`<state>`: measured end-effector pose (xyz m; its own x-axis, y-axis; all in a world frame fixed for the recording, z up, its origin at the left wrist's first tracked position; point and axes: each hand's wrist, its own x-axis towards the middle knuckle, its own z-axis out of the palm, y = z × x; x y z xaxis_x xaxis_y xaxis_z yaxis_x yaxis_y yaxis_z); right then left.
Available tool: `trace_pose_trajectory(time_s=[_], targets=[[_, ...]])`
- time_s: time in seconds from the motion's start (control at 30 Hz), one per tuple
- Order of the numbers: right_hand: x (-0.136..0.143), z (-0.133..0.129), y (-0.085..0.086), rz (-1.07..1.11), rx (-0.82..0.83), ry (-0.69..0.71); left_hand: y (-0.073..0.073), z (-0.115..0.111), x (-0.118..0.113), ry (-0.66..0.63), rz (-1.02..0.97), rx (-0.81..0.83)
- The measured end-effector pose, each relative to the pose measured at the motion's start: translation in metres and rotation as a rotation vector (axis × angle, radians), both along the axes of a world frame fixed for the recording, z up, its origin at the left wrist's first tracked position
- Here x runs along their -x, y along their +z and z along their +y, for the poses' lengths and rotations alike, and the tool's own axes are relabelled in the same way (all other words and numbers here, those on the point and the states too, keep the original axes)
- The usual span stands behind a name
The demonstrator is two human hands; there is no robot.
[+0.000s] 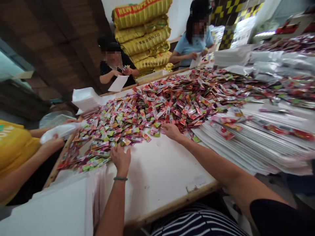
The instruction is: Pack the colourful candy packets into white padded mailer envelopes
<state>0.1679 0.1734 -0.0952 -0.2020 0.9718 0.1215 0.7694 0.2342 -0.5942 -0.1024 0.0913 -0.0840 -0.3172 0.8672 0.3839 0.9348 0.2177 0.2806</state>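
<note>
A wide heap of small colourful sachets (157, 109), mostly red, pink and green, covers the far part of the white table (157, 170). My left hand (120, 159) is at the heap's near left edge, with thumb and fingers apart and the fingertips against the sachets. At the heap's front edge, my right hand (171, 131) reaches leftward with its fingers stretched out, touching sachets. Neither hand visibly holds anything, though the tips of the right fingers are hard to make out.
White sheets or bags are stacked at lower left (56, 206), right (256, 141) and far left (86, 98). A person in yellow (14, 150) holds a white bag (62, 130). Two people (118, 65) (194, 44) handle white pieces across the table. Yellow sacks (145, 36) rise behind.
</note>
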Motion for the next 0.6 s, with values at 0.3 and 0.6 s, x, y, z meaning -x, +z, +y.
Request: trace_pose_trajectory(time_s=[0.3,0.6], targets=[[0.035,-0.017,-0.042,-0.251,-0.121,0.357,-0.023,0.020,-0.033,-0.169,0.143,0.323],[-0.009,-0.071,-0.052,-0.128,-0.124,0.192,-0.027,-0.095,-0.097,-0.662,-0.047,0.395]])
